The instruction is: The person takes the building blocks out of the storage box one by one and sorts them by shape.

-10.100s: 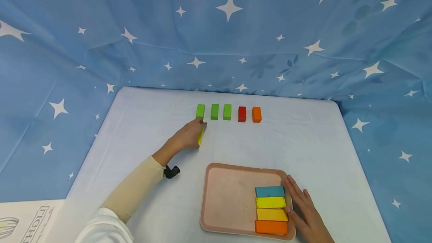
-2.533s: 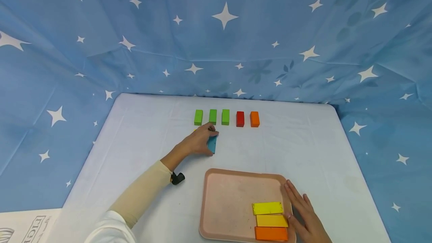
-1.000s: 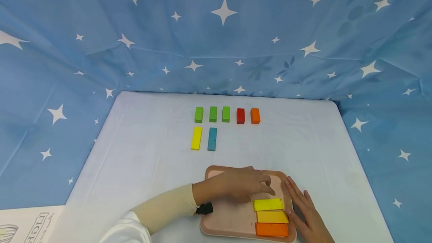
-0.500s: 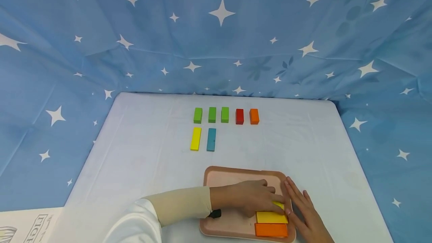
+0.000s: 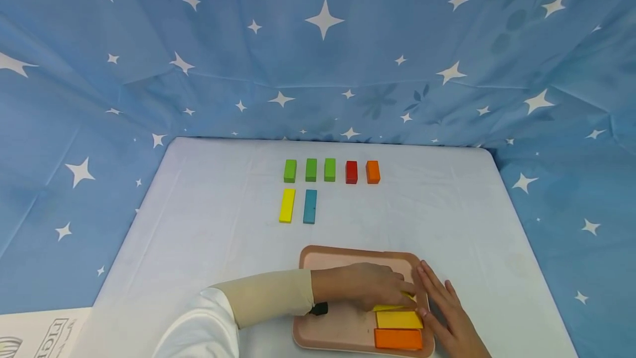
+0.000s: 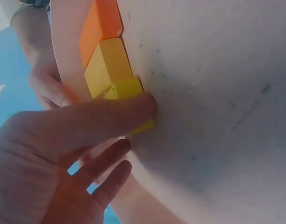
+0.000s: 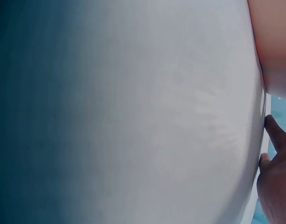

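Note:
My left hand (image 5: pixel 370 286) reaches over the pink tray (image 5: pixel 318 338) and pinches a lemon-yellow block (image 5: pixel 390 308). In the left wrist view, the thumb lies across this block (image 6: pixel 128 87), and the fingertips behind it are partly hidden. Just below it in the tray lie a golden-yellow block (image 5: pixel 399 320) and an orange block (image 5: pixel 397 339). My right hand (image 5: pixel 449 316) rests at the tray's right edge with its fingers extended. Beyond the tray, a yellow block (image 5: pixel 287 205) and a blue block (image 5: pixel 310 206) lie side by side on the white table.
Behind those two runs a row of blocks: three green, including the middle one (image 5: pixel 311 170), then a red one (image 5: pixel 351 172) and an orange one (image 5: pixel 372 172). A blue starry cloth (image 5: pixel 318 70) surrounds the table. Printed paper (image 5: pixel 35 336) lies at lower left.
The left hand set the yellow and the blue block down on the table, then came back to the tray and took hold of the lemon-yellow block. The right hand stayed at the tray.

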Available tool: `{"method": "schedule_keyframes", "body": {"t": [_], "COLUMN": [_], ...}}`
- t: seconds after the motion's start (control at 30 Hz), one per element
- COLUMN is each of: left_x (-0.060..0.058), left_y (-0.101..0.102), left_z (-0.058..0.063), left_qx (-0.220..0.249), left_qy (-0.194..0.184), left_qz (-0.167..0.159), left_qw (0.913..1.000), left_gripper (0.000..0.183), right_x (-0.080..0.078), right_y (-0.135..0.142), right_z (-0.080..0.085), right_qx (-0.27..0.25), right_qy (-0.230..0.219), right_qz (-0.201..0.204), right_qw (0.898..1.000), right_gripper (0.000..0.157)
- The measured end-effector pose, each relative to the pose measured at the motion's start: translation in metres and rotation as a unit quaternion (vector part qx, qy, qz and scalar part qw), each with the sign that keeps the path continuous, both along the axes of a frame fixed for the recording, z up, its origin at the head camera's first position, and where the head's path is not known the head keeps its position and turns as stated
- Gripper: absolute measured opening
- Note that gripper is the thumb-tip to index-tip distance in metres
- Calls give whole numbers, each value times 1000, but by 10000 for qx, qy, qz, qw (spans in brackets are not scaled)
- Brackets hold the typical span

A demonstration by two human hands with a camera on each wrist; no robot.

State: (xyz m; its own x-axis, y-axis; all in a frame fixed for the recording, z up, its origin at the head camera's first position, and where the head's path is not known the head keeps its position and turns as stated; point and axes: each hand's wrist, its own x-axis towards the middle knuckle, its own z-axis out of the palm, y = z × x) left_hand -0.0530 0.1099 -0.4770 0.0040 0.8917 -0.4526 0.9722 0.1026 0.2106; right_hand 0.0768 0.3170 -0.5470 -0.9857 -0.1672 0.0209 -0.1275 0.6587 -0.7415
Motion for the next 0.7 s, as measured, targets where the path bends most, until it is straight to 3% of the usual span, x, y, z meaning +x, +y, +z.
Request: {"method": "schedule_keyframes", "body": {"t": [0.23, 0.37, 0.53, 0.7], "left_x": [-3, -4, -3, -5], "left_y": [0, -1, -7, -18], "left_z": [-1, -2, 0, 7], "left_qx": [4, 59, 255, 837], "left_qy": [-347, -789, -1433, -1858], "left_qz": [348, 574, 1176, 1567], "left_qw": [9988, 9952, 9823, 9664], "left_gripper": [80, 82, 86, 86], "right_x": [1, 2, 2, 1], "right_y": [-1, -1, -2, -1], "right_z": [1, 0, 1, 1], "right_qx": [-56, -50, -72, -24], "right_qy": [-53, 78, 158, 181], "right_qz": [-7, -4, 8, 18], "right_qw": [10000, 10000, 9998, 9998], "right_gripper": [68, 69, 70, 70]}}
